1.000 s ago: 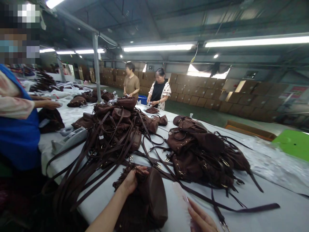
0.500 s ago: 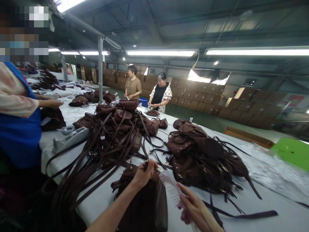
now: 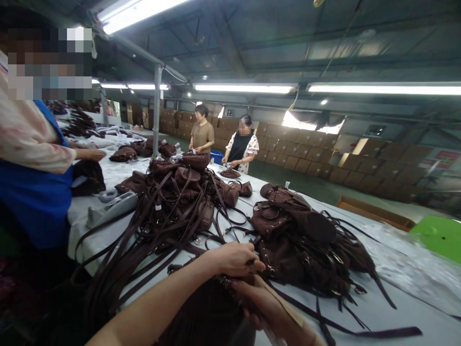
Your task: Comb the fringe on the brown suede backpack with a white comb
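Observation:
A dark brown bag (image 3: 201, 310) stands on the table right in front of me, its gathered top edge under my hands. My left hand (image 3: 234, 259) is closed above that edge, its fingertips bent around something dark that I cannot make out. Just below it, my right hand (image 3: 264, 300) pinches the rim of the bag, thumb on top. A pale strip shows under the right palm; most of it is hidden. Close by on the right lies a heap of brown bags (image 3: 302, 235) with buckles and straps.
A bigger pile of brown bags (image 3: 180, 192) with long straps trails over the table's left edge. Clear plastic bags (image 3: 406, 264) and a green panel (image 3: 439, 235) are at right. One co-worker in a blue apron (image 3: 32, 197) stands at left; two people stand beyond the table.
My right hand has moved left and up from beside the bag to its rim; the white sheet it held is now mostly hidden. My left hand has shifted right, and both hands now meet.

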`<state>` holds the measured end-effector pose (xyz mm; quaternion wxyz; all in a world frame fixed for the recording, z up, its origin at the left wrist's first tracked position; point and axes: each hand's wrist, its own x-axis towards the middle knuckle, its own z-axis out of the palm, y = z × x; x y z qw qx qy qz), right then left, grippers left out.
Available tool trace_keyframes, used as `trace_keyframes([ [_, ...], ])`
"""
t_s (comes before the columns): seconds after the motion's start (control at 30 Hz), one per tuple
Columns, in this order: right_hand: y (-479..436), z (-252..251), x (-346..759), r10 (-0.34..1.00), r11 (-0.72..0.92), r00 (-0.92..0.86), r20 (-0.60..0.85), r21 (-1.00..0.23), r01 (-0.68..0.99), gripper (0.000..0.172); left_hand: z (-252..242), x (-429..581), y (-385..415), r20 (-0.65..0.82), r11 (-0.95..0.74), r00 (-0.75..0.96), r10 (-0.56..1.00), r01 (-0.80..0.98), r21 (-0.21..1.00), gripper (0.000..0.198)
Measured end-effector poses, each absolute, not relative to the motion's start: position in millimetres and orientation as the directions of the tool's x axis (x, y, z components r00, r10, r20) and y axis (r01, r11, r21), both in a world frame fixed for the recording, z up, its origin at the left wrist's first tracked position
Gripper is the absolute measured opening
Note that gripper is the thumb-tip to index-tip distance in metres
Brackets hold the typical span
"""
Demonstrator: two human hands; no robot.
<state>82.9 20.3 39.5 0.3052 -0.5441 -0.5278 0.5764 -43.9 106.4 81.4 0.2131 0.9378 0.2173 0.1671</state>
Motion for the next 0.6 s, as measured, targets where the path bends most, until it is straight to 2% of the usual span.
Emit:
trace_keyframes([
  [0.07,10.2,39.1,81.4,0.885,-0.345,-0.287,-0.367,-0.930,0.127,0.036,85.4,-52.6,111.3,0.171,-0.758,0.856,0.487,0.317,0.570,0.042],
  [0.13,3.6,39.2,80.9,0.866,-0.424,-0.319,-0.385,-0.904,-0.061,0.039,85.8,-66.0,115.5,0.197,-0.618,0.801,0.565,0.252,0.745,0.045],
  [0.2,1.4,39.5,81.9,0.862,-0.487,-0.306,-0.405,-0.830,-0.273,0.041,79.4,-81.2,114.6,0.239,-0.356,0.634,0.735,0.061,0.932,0.051],
  [0.23,1.8,39.6,83.3,0.864,-0.496,-0.286,-0.414,-0.796,-0.347,0.042,73.1,-87.8,111.0,0.219,-0.212,0.536,0.816,-0.075,0.974,0.053],
  [0.3,4.3,39.0,87.4,0.869,-0.494,-0.252,-0.425,-0.756,-0.430,0.040,55.2,-95.5,96.4,0.133,0.020,0.458,0.879,-0.314,0.949,0.059],
  [0.37,7.3,37.7,91.9,0.879,-0.476,-0.253,-0.404,-0.766,-0.431,0.037,33.9,-93.4,75.1,0.112,0.152,0.586,0.803,-0.383,0.911,0.078],
  [0.43,9.2,35.9,94.7,0.885,-0.456,-0.292,-0.364,-0.807,-0.376,0.040,14.9,-82.5,53.5,0.131,0.143,0.687,0.715,-0.327,0.934,0.085],
  [0.47,9.3,35.1,95.1,0.888,-0.438,-0.310,-0.339,-0.826,-0.354,0.042,7.3,-75.2,44.8,0.130,0.087,0.671,0.730,-0.280,0.956,0.077],
  [0.53,7.8,33.3,93.9,0.898,-0.402,-0.328,-0.293,-0.851,-0.337,0.045,-3.7,-60.7,34.4,0.116,-0.051,0.523,0.845,-0.137,0.989,0.050],
  [0.6,3.8,29.6,91.3,0.921,-0.360,-0.289,-0.262,-0.856,-0.372,0.044,-12.0,-49.4,33.3,0.096,-0.105,0.388,0.917,0.002,0.994,0.025],
])
